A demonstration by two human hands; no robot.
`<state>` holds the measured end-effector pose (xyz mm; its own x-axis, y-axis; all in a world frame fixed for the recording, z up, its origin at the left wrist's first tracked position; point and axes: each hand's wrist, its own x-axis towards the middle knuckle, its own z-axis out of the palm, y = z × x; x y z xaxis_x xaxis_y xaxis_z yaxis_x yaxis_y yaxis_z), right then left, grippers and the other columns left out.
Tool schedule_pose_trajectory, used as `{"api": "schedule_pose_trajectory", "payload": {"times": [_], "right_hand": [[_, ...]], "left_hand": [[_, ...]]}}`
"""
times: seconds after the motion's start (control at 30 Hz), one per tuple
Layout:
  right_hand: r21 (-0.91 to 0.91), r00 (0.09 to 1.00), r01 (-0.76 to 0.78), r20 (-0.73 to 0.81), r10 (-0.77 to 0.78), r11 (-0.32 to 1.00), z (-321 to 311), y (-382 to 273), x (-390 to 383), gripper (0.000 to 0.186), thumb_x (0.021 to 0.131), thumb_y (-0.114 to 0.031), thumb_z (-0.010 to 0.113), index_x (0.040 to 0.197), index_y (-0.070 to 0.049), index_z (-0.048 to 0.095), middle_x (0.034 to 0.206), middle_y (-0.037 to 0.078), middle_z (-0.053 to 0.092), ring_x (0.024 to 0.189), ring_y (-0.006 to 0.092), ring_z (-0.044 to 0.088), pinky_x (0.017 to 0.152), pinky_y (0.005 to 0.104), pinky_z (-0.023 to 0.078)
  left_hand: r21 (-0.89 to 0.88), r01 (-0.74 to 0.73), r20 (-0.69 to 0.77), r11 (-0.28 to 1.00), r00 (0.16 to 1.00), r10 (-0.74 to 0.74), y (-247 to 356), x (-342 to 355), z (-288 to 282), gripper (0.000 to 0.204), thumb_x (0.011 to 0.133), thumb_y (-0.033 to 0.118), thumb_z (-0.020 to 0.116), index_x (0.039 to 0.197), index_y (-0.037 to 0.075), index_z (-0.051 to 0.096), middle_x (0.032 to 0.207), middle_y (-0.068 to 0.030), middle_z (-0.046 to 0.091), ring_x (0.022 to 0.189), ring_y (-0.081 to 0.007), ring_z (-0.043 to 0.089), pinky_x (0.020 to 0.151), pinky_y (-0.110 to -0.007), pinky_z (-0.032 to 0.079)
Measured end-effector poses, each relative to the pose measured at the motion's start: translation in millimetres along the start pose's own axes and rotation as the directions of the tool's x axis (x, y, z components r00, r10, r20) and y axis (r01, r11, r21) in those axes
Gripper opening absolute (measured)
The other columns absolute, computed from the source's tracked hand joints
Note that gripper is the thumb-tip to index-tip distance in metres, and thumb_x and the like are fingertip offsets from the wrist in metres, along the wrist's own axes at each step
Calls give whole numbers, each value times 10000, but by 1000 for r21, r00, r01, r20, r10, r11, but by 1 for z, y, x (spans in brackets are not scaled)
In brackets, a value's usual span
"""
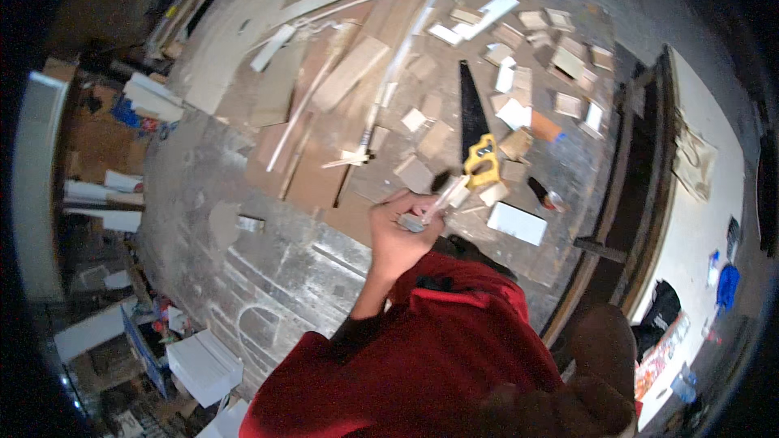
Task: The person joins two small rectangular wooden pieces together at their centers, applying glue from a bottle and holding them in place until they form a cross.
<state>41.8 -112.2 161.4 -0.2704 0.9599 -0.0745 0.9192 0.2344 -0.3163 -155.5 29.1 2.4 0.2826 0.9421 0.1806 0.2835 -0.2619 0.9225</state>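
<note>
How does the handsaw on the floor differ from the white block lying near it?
The handsaw is long and narrow, with a dark blade and yellow handle; the white block is short, rectangular and plain white. The handsaw lies lengthwise among wood offcuts, while the white block lies crosswise on barer floor nearer the person. Both rest flat on the floor, untouched by any hand.

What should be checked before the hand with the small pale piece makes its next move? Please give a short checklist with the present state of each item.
1. Grip on the small pale piece: held at the fingertips of the raised hand; ok.
2. Which hand this is, left or right: cannot tell.
3. Other hand in view: not ok, it does not show.
4. Handsaw with yellow handle: lies flat on the floor, apart from the hand; ok.
5. Floor around the saw: wood offcuts and long strips scattered; not ok.
6. Light: dim and blurred, fine details unclear; cannot tell.
</note>
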Motion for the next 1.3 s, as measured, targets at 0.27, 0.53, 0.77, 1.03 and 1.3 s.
{"api": "schedule_pose_trajectory", "payload": {"times": [0.27,0.53,0.77,1.03,1.3], "right_hand": [[85,1000,-2,-28,5,996,-14,7,20,356,687,-230,809,960,-46,671,883,120,681,763,265,677,668,359,532],[606,939,-127,-180,292,785,87,40,69,403,654,-149,835,995,-17,665,947,138,660,853,286,657,768,355,519],[555,960,-118,-148,238,823,147,65,55,249,737,-47,722,980,-55,670,955,122,653,874,302,642,757,371,516],[700,959,-98,-123,255,707,174,77,58,205,779,-105,721,973,-65,666,934,125,669,836,296,654,738,365,509],[553,861,-384,-76,503,740,339,166,71,182,751,-106,729,930,-85,701,907,123,687,734,257,669,643,338,524]], "left_hand": [[-13,-28,-70,1000,997,27,-29,11,-42,225,678,-45,703,900,-16,725,777,-84,676,684,-131,600,639,-264,472],[-77,-122,337,990,931,141,-11,-1,-18,254,672,-26,739,901,82,743,779,-99,640,689,-218,622,625,-299,485],[-122,-20,476,992,876,76,-6,-7,0,275,683,-16,717,950,53,718,776,-101,616,691,-210,617,614,-292,487],[-100,32,524,995,852,25,-27,-3,13,171,710,-4,743,869,19,685,713,-99,588,594,-182,561,548,-290,445],[16,65,188,998,980,-67,-90,8,-10,138,742,1,739,875,31,718,714,-99,613,646,-185,599,607,-278,472]]}}
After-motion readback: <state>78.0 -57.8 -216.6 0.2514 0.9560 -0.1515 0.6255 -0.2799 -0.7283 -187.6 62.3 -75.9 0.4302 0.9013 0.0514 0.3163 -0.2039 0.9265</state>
